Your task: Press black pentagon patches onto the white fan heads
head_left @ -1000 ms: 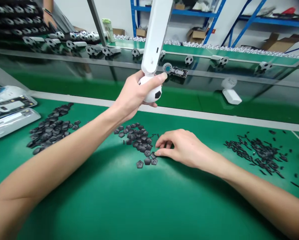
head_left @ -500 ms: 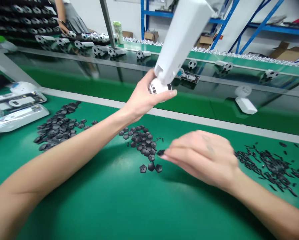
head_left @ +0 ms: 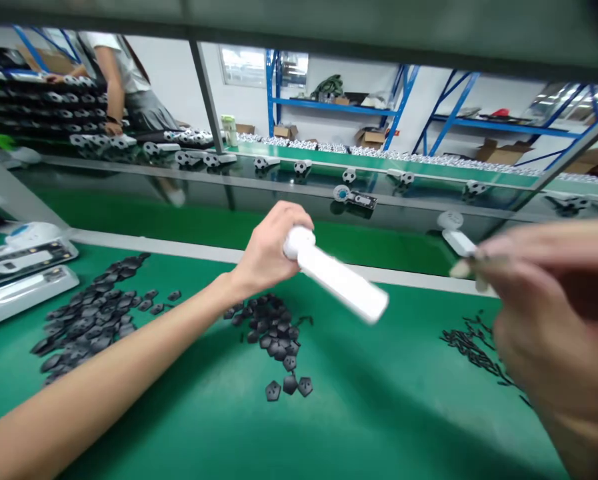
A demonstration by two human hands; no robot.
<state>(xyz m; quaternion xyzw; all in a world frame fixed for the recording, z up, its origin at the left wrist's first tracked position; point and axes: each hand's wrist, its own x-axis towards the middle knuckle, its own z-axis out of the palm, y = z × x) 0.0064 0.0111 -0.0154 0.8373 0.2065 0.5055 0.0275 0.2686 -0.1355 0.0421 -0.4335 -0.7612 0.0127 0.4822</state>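
Note:
My left hand (head_left: 273, 247) is wrapped round the round end of a white fan-like body with a ball head and long handle (head_left: 346, 283). The handle slants down to the right, above the green table. The ball's far side is hidden by my fingers. On the right, close to the camera, my right hand (head_left: 553, 320) is raised and blurred, its fingertips pinched together. A dark smear between them looks like a black pentagon piece (head_left: 493, 263). Below my left hand lies a heap of black pentagon pieces (head_left: 276, 333), three of them apart at its near end.
A larger heap of black pieces (head_left: 93, 317) lies at left, beside white housings with circuit boards (head_left: 23, 267). Thin black strips (head_left: 471, 347) lie at right. Beyond the table edge, football-headed units (head_left: 349, 175) stand along a line. Another person (head_left: 123, 93) stands at the back left.
My left hand has lowered and turned the white body, so its handle now points down and right instead of up. My right hand has moved from the heap up and right. The view has tilted upward.

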